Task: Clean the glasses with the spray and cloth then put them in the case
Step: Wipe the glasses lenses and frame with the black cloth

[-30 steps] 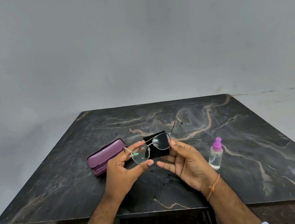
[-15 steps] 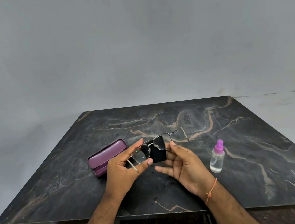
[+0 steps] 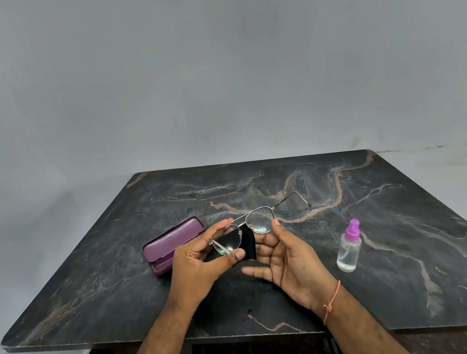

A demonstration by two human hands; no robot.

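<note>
Dark marble tabletop (image 3: 385,290), grey wall behind. My left hand (image 3: 198,263) fingers pinch glasses (image 3: 244,231); right hand (image 3: 288,260) fingers curl round black cloth (image 3: 248,245). Glasses now tilted flatter than moment ago, wiping continues. Case (image 3: 172,240) lies left of fingers, spray (image 3: 348,246) right.

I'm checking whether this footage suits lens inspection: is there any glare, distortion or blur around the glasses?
Head view: the glasses are sharp, with small iridescent reflections on both lenses; light is soft and even, shadows under the left hand and right hand faint; wide-angle distortion splays the table edges outward; a pale patch of sheen sits near its right corner; the spray bottle is crisp.
</note>
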